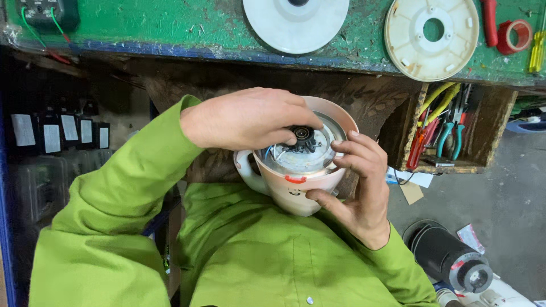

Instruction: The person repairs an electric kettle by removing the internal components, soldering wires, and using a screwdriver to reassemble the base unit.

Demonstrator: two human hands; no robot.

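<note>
Left grip (247,118) pinches the black connector (303,138) on the upturned base of a white electric kettle (296,190); the right grip (357,185) clasps the kettle's side, held above the lap. Beyond, a wooden box (495,122) holds pliers (449,136) below the green tabletop (170,25).

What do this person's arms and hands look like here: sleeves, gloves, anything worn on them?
Both arms wear long, bright lime-green fabric sleeves of a buttoned shirt, creased at the elbows and ending at the wrists. The left hand and right hand are bare: no gloves, and no rings, watch or bands show. Fingernails are short and unpainted.
</note>
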